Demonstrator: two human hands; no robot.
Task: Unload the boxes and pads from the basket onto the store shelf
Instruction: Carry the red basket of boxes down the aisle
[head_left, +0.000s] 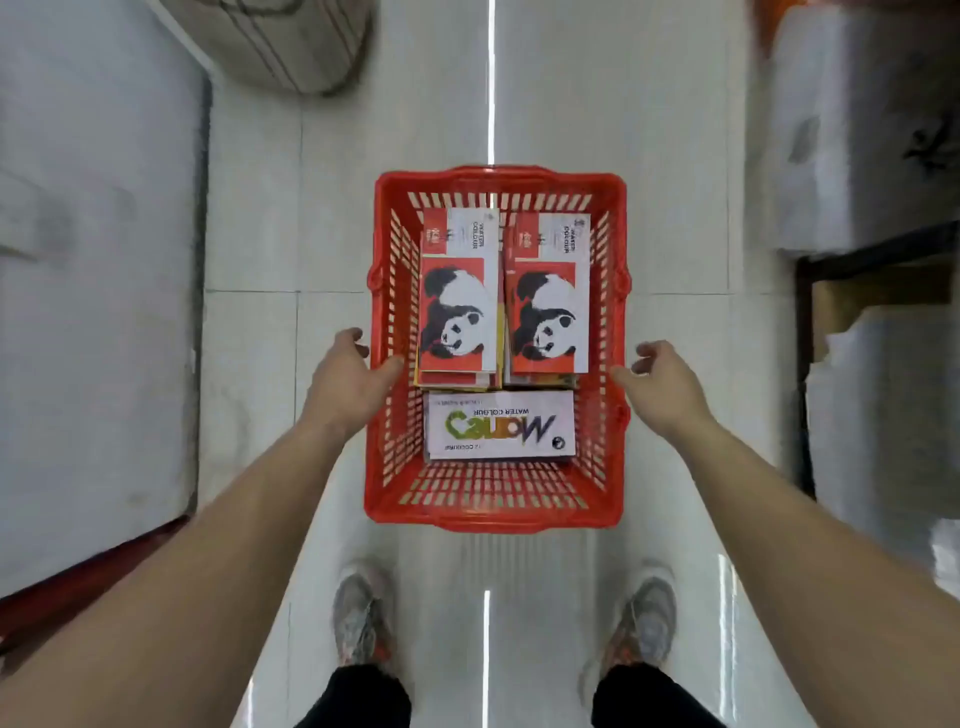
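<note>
Basket on floor, pads inside, between my hands: left touching rim, right just beside; fingers apart.

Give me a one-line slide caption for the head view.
Both hands, left and right, open beside a red basket of panda watercolour pads and a Camel box.

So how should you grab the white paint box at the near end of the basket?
Probably from above, pinching the white box across its two long edges. It lies flat with its short ends close to the red basket walls.
</note>
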